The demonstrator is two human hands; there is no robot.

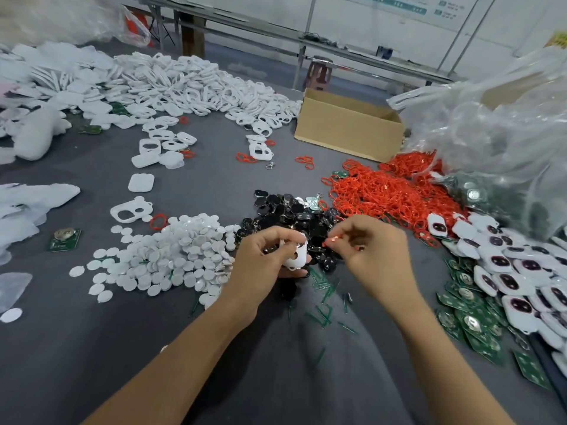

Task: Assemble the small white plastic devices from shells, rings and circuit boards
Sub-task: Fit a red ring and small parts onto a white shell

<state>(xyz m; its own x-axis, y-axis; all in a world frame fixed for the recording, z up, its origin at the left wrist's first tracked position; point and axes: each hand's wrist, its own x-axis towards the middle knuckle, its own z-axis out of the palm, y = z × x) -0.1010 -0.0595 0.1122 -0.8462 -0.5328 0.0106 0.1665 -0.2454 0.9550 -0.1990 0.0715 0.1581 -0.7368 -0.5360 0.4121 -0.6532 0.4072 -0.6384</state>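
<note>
**Shell in left hand, ring in right**

We see white discs [171, 256] heaped at left on the grey table [214, 179]. The left hand [264, 256] curls round a white shell [297, 256]. Just beside it, the right hand [368, 250] pinches a red ring [333, 239]. Farther right lie the ring pile [383, 191] and circuit boards [472, 323].
</note>
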